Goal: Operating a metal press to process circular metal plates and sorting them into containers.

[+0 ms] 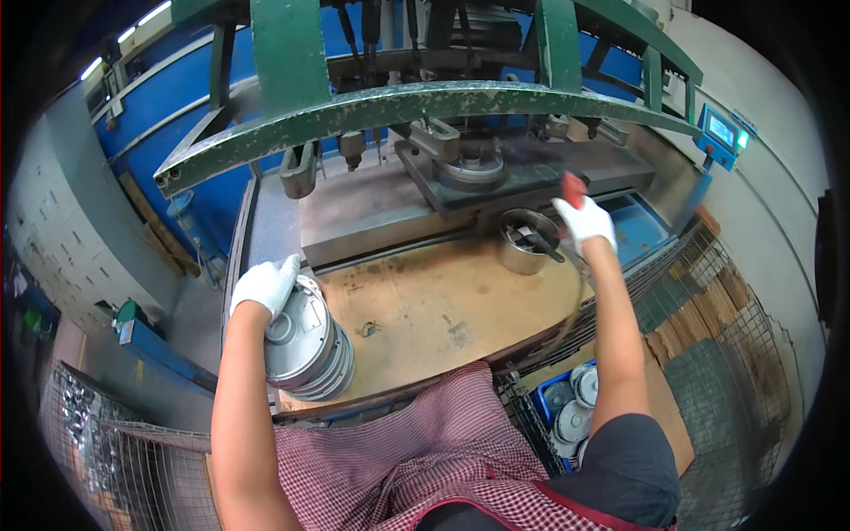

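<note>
My left hand [266, 288], in a white glove, grips the far-left rim of the top round metal lid [296, 341]. That grey lid lies over a stack of similar lids [332, 376] at the left end of the worktop. Gloved too, my right hand [587, 223] is raised at the right of the press, its fingers closed round a red air blow gun [574, 189]. Motion blurs the gun's front end, and a blurred hose [575, 305] hangs below it. Beyond the hands, a round metal piece [472, 168] sits on the press bed [531, 177].
A metal pot [522, 252] holding dark tools stands on the tan worktop [416, 301]. The green press frame [425, 102] spans overhead. A blue crate [553, 398] with round lids is at lower right, beside wire mesh baskets [735, 336]. A control panel [722, 133] glows at far right.
</note>
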Available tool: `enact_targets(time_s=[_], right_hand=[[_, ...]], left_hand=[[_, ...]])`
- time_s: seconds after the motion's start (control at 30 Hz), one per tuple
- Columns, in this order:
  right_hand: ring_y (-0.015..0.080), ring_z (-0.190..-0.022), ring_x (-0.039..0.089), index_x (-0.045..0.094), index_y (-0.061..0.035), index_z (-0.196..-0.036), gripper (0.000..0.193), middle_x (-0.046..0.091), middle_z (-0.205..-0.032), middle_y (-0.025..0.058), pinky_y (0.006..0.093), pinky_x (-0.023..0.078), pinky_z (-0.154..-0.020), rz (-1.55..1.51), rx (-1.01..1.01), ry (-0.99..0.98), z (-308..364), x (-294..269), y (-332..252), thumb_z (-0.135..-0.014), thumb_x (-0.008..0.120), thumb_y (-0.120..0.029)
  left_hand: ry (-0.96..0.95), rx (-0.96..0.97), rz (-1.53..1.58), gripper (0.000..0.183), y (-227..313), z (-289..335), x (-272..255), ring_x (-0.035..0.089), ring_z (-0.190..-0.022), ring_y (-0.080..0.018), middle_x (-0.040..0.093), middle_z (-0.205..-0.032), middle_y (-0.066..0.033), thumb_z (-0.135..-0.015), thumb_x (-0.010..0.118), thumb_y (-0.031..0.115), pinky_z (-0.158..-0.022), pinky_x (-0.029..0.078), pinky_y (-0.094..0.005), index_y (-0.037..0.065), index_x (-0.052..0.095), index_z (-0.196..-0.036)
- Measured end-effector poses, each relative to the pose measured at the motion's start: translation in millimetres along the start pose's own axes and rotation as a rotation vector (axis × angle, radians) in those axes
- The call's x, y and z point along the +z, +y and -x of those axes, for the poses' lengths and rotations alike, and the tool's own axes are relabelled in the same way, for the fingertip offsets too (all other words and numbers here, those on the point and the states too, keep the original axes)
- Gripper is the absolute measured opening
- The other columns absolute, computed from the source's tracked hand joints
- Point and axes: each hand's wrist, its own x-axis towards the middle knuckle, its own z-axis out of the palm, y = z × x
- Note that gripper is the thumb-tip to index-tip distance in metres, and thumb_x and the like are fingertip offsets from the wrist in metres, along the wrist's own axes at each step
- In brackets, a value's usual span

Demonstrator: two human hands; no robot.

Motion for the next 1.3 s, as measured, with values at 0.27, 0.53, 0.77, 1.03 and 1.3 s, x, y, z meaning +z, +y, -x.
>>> enact_targets(time_s=[0.27,0.53,0.77,1.03,1.3], right_hand=[[0.0316,-0.101,0.064,0.059,-0.0107,-0.123,0.062,0.067,-0.107,0.0163,0.0416,0.050,-0.085,0.329,0.399,0.088,79.9,-8.3,134.3,-0.076,0.071,-0.049],[0.0321,-0.104,0.061,0.065,-0.0056,-0.114,0.036,0.064,-0.114,0.0159,0.0382,0.048,-0.089,-0.383,0.012,0.353,88.8,37.8,50.3,-0.083,0.069,-0.023],[0.0317,-0.102,0.062,0.066,-0.0071,-0.111,0.038,0.066,-0.108,0.0155,0.0377,0.048,-0.089,-0.242,-0.425,-0.119,45.9,87.4,-140.1,-0.088,0.060,-0.037],[0.0334,-0.108,0.060,0.064,-0.0116,-0.117,0.050,0.064,-0.117,0.0159,0.0396,0.045,-0.093,-0.043,-0.517,-0.415,18.9,117.2,-239.5,-0.084,0.060,-0.049],[0.0343,-0.102,0.061,0.067,-0.0101,-0.109,0.046,0.065,-0.108,0.0179,0.0409,0.047,-0.088,-0.038,-0.623,-0.330,46.0,96.9,-270.6,-0.084,0.060,-0.048]], left_hand=[[-0.067,0.069,-0.120,0.050,1.8,0.6,0.4,0.060,-0.102,-0.0403,0.062,-0.112,-0.0256,-0.098,0.028,0.041,-0.090,0.044,-0.0456,0.007,0.061,-0.114],[-0.049,0.063,-0.079,0.058,3.6,2.3,-2.6,0.060,-0.102,-0.0399,0.064,-0.108,-0.0250,-0.097,0.026,0.048,-0.091,0.044,-0.0443,0.006,0.066,-0.108],[-0.043,-0.012,0.007,0.065,1.5,0.3,-1.3,0.060,-0.103,-0.0392,0.064,-0.109,-0.0245,-0.096,0.027,0.050,-0.092,0.044,-0.0433,0.001,0.069,-0.103],[-0.048,0.001,0.029,0.067,-2.2,-4.8,3.1,0.060,-0.103,-0.0413,0.064,-0.108,-0.0262,-0.096,0.025,0.052,-0.093,0.043,-0.0448,0.000,0.068,-0.103],[-0.054,0.022,0.024,0.062,-9.0,-12.6,13.1,0.060,-0.102,-0.0414,0.064,-0.106,-0.0253,-0.097,0.026,0.049,-0.092,0.043,-0.0447,0.003,0.067,-0.102]])
